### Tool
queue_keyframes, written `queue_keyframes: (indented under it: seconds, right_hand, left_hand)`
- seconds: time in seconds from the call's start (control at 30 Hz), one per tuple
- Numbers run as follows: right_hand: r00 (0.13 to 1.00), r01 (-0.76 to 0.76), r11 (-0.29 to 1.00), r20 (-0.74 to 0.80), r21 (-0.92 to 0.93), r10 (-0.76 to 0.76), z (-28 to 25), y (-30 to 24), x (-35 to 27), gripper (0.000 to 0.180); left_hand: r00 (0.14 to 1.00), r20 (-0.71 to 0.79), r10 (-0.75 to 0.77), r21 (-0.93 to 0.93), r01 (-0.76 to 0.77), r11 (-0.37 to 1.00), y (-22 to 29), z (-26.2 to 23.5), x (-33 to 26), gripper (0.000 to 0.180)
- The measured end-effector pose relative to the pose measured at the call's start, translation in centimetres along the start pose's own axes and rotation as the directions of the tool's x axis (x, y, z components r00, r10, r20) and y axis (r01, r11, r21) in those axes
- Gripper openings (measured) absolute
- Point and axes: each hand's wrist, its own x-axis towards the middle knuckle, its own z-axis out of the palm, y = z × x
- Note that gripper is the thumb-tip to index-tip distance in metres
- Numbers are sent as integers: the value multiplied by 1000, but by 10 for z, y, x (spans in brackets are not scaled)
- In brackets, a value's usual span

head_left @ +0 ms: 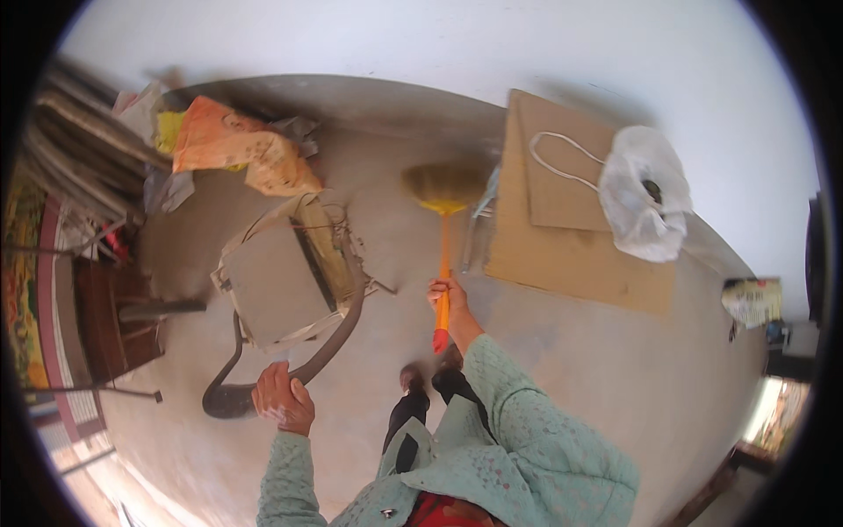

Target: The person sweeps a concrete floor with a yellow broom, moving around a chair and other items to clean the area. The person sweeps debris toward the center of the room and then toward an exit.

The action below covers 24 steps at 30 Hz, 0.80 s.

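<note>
Left hand: the left hand [283, 400] sits at about 7 o'clock in the view, fingers curled down over the dark curved metal frame [329, 347] of an overturned grey chair [281, 281], gripping it.
Right hand: the right hand [448, 294] is just right of centre, fingers wrapped fully round the orange plastic handle of a broom [443, 263].
Broom: it stands nearly upright in the picture, its straw-coloured bristle head [443, 184] at 12 o'clock from the right hand, resting on the grey concrete floor [571, 351]; the red end of the handle pokes out below the fist.
Chair: it lies tipped at 10 o'clock from the right hand, well apart from the broom head.
Cardboard: a flat brown cardboard sheet [571, 255] leans at 2 o'clock, with a white plastic bag [645, 193] and a white cord [562, 162] against it.
Clutter: an orange cloth bundle [233, 145] lies at 11 o'clock, beside stacked dark poles [79, 132].
Clothing: pale green patterned sleeves [527, 422] cover both forearms.
</note>
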Motion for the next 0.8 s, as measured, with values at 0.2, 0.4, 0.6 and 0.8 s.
queue_keyframes:
  seconds: [0.2, 0.4, 0.6, 0.8]
  right_hand:
    - [976, -163, 985, -134, 64, 170, -47, 4, -63, 14]
    - [967, -135, 990, -224, -50, 120, -72, 38, -149, 7]
    - [959, -159, 982, -252, -106, 128, -108, 42, -223, 8]
    - [994, -95, 994, -62, -50, 92, -158, -16, -292, 12]
  left_hand:
    - [999, -28, 27, -29, -28, 999, 0, 2, -6, 29]
    - [1000, 0, 15, -38, -15, 999, 6, -3, -10, 25]
    - [997, -70, -18, -35, 16, 999, 3, 0, -18, 26]
    - [996, -94, -8, -31, 5, 1000, 2, 0, -23, 30]
